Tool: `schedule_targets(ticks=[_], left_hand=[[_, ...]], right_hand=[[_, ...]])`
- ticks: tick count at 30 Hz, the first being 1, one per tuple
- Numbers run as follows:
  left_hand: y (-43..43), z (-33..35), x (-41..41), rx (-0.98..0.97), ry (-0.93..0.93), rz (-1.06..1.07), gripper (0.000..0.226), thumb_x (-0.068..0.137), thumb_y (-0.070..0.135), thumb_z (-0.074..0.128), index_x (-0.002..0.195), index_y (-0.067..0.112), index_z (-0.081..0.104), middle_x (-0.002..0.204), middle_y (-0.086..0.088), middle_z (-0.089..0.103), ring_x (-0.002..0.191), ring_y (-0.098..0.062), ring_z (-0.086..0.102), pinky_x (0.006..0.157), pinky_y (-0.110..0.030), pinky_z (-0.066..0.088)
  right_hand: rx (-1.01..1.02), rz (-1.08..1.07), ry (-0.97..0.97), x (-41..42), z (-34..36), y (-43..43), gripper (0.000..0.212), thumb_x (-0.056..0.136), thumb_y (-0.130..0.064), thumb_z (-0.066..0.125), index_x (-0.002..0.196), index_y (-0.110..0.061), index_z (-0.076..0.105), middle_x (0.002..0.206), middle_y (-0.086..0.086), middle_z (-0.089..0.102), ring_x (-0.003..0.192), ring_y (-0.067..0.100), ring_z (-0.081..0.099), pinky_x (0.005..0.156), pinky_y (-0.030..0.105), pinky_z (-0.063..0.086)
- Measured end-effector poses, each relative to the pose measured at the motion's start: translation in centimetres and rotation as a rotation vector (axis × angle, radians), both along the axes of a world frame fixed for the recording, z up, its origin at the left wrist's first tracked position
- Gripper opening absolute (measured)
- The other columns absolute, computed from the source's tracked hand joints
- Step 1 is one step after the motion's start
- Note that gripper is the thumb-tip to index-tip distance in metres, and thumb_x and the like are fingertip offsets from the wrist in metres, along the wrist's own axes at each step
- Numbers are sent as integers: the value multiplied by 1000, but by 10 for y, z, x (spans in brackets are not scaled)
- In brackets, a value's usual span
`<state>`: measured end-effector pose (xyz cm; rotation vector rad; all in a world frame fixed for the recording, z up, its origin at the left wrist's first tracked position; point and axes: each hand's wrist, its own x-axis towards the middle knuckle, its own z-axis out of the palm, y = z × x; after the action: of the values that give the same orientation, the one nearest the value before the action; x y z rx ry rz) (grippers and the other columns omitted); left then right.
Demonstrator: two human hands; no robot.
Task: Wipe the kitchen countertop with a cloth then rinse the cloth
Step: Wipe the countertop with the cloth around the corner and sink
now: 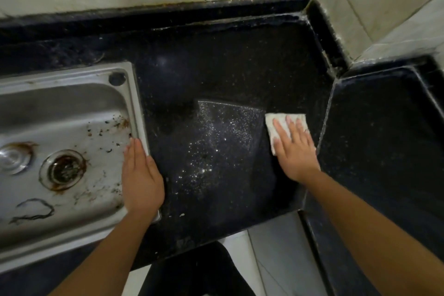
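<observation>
At the right end of the bench, the right hand presses the cloth flat, fingers straight, pinching nothing. The sink lies well to the left, the left hand resting flat on its rim; strokes should likely run leftward.

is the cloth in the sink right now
No, the cloth lies flat on the black countertop under the right hand, off to the right of the sink.

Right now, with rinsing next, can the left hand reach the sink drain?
Probably yes: the left hand rests on the sink rim, and the drain lies close beside it, nothing between.
</observation>
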<state>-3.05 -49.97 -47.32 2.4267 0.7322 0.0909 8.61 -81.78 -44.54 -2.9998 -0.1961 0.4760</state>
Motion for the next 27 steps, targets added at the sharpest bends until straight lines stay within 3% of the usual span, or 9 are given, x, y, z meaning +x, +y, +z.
schedule_targets(ticks=[3,8,15,19,22,24,27], left_hand=[[0,-2,1,18,-18,13,50,103,25,24,150,8,20,156,-6,22,145,-18,14,118,-31,9],[-1,-1,2,29,-30,31,51,102,26,25,150,10,21,156,-5,22,145,-17,14,118,-34,12],[-2,3,1,57,-18,21,49,103,22,27,149,6,22,156,-8,23,145,-21,15,118,-35,13],[-3,5,0,68,3,8,51,103,24,25,150,7,19,157,-8,20,146,-21,13,119,-37,12],[-1,2,-1,131,32,-47,52,103,26,22,151,8,14,159,-5,11,147,-18,6,119,-38,10],[0,1,-1,147,34,-75,52,103,26,21,151,8,14,159,-5,10,147,-18,5,119,-40,11],[0,1,-1,136,32,-75,54,101,31,17,150,8,17,158,-5,14,146,-19,8,119,-42,14]], right_hand=[[6,-101,70,61,1,4,52,102,-47,11,152,-40,-3,161,-2,-13,147,18,-18,117,38,-12],[25,-185,133,108,3,29,54,101,-47,9,151,-39,-10,160,2,-19,145,24,-24,117,42,-15],[20,167,118,26,6,46,54,101,-46,7,152,-36,-7,160,2,-18,145,23,-23,116,38,-17],[-32,354,99,-40,3,47,58,95,-50,-7,151,-33,-8,162,10,0,147,30,-12,118,41,-11],[-16,518,45,-77,-1,38,53,103,-42,7,153,-28,12,158,14,21,146,37,11,116,47,6],[-17,608,49,-79,-2,28,51,104,-44,10,154,-32,9,159,9,16,147,34,10,115,46,6],[-33,630,48,-51,3,24,52,101,-48,3,152,-40,-3,162,1,3,148,25,-6,117,41,-4]])
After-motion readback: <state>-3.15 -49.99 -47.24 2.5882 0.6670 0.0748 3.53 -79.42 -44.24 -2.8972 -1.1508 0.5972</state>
